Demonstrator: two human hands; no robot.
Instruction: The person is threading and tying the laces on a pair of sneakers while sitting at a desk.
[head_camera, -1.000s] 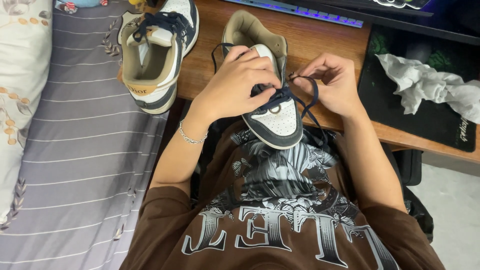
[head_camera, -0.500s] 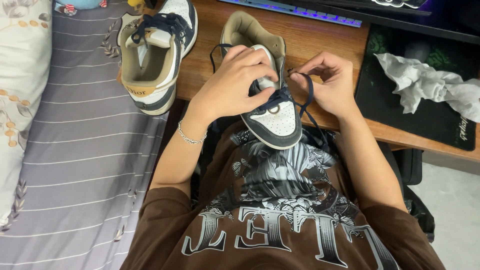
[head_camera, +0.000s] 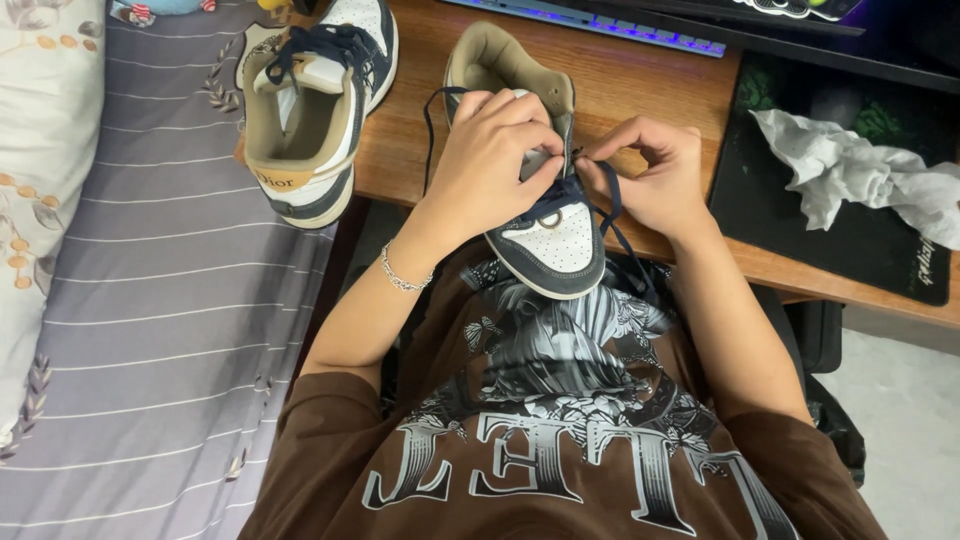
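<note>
Navy lace (head_camera: 606, 205) is being threaded through the eyelets of a white and navy shoe (head_camera: 545, 235), which is propped on the near edge of the wooden desk (head_camera: 640, 90) with its toe pointing toward the person's chest. The shoe is steadied by the left hand (head_camera: 495, 150), which is clamped over the tongue and upper, while a strand of the lace is pinched between thumb and fingertips of the right hand (head_camera: 655, 175) just beside the eyelets. For the step to go well, the shoe should be kept pressed still against the desk edge, the lace end held close to its tip, and the strand drawn flat and evenly taut so that no twist is left across the tongue. Compared with the frame a second ago, the left hand is shifted slightly higher over the tongue and the right-hand pinch is drawn closer to the eyelets; the shoe itself is hardly moved. A second shoe (head_camera: 310, 110), already laced, lies at the desk corner, partly over the striped bedsheet (head_camera: 150, 320), and a crumpled cloth (head_camera: 850, 170) rests on the black mat (head_camera: 830, 250) to the right.
</note>
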